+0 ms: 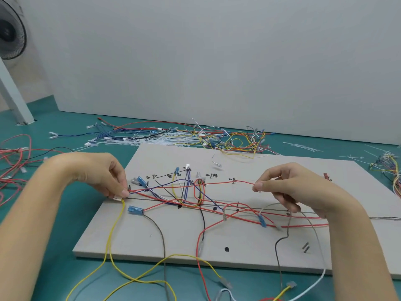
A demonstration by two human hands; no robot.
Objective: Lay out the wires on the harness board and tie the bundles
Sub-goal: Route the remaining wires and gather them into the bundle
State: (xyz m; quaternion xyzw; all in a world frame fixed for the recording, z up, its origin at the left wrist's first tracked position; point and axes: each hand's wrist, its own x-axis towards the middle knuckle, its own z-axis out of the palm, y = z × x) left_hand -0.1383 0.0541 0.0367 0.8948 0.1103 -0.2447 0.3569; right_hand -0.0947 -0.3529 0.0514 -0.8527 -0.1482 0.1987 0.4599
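Observation:
A pale grey harness board (238, 242) lies on the teal table, marked with black lines, dots and handwritten labels. Red, blue, yellow, black and white wires cross its middle. My left hand (102, 172) pinches wire ends and a small clear terminal at the board's left edge, beside a nail. My right hand (290, 187) pinches a red wire (217, 183) between thumb and forefinger, held stretched across the upper board towards the left hand. A yellow wire (112, 233) hangs from the left hand over the front edge. Blue terminals (135, 210) lie on the board.
A heap of loose wires and white cable ties (173, 137) lies behind the board. More red wires (15, 166) sit at the far left, a coloured bundle (388, 168) at the far right. A fan (10, 31) stands at the upper left; a white wall lies behind.

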